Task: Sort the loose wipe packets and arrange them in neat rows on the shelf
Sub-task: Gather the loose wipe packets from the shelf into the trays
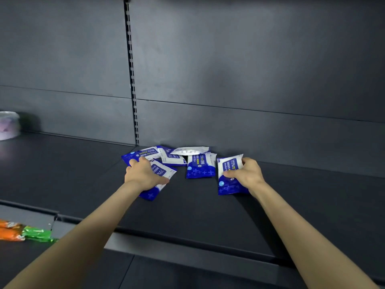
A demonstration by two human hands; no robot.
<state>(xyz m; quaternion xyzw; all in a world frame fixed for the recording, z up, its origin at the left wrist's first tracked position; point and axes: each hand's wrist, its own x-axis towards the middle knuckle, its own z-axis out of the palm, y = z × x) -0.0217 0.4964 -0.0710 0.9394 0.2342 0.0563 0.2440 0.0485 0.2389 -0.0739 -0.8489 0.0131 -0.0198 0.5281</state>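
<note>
A wide dark grey metal shelf [198, 215] fills the view, backed by a matching dark grey panel [250, 69] with a black slotted upright strip [133, 90] running down it. Toward the far middle of the shelf lies a loose cluster of blue-and-white plastic wipe packets [173, 157]. They overlap at odd angles against the panel, and one is turned white side up [190, 150]. Just near of that heap, a single blue-and-white packet [200, 165] lies flat on its own, roughly square to the shelf edge. The left hand [143, 174] is curled over a slanted packet [164, 171] at the near left of the cluster, fingers across its far side and thumb along its near edge. The right hand [248, 174] grips a separate packet [229, 170] at the right of the group, thumb on its printed face. At the far left stands a pale wrapped roll [9, 126], and on a lower ledge at the near left lie orange and green foil packs [25, 232]. The sorting looks barely begun. No row is formed yet, most packets sit jumbled at the back, and the two in hand are not yet placed in line.
</note>
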